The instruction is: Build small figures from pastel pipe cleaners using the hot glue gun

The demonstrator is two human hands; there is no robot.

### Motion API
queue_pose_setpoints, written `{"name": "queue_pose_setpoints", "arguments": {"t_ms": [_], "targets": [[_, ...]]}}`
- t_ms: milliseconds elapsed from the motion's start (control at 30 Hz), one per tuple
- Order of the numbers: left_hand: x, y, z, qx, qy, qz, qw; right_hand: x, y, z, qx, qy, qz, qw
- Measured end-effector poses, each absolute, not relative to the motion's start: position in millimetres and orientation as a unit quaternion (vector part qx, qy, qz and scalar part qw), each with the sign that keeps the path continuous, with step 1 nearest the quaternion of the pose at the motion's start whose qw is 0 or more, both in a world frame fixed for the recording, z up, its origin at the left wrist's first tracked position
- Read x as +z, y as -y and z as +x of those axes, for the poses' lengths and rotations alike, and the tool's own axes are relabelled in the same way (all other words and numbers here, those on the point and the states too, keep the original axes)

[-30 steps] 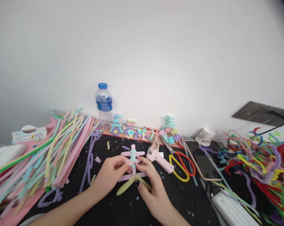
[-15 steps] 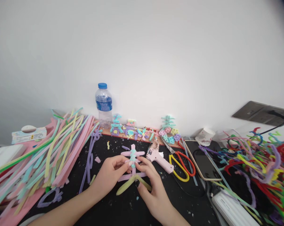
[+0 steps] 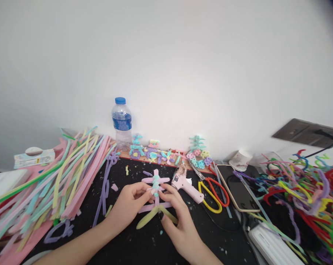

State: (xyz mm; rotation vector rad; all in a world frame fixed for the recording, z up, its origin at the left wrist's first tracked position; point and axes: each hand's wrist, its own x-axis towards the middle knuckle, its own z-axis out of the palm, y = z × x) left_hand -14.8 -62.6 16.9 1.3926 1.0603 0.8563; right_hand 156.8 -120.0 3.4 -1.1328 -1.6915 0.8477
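1. The black bench (image 3: 144, 250) is littered with loose fibres. Anything tacky laid on it could pick up fluff.
2. The heap of pastel stems (image 3: 72, 184) spreads near the left forearm; a sleeveless sweep outward might drag strands in.
3. The left hand (image 3: 124, 206) and right hand (image 3: 183, 221) meet at the middle of the fuzzy stem figure (image 3: 156, 180), low over the bench between them. Both grips are closed on it, fingertips almost together. Uneven pressure could twist the mint wrapping or skew the lilac crosspieces.
4. The pink glue gun (image 3: 192, 191) lies just beside the right hand. Whether it is hot cannot be told; if so, a careless knuckle near its nozzle could get burnt.
5. The scissors (image 3: 201, 177) rest beyond it, and a reach there might snag their handles.
6. The figure's yellow leg (image 3: 146, 220) splays out, so a brushing palm could bend it.
7. The pink scrap (image 3: 114, 187) could cling to fuzz.
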Motion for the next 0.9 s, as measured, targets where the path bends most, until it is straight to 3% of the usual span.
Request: {"name": "queue_pose_setpoints", "arguments": {"t_ms": [900], "targets": [[15.4, 63.0, -15.6, 0.366, -0.454, 0.589, 0.559, 3.4, 120.3, 157.7, 0.331, 0.689, -0.459, 0.454]]}}
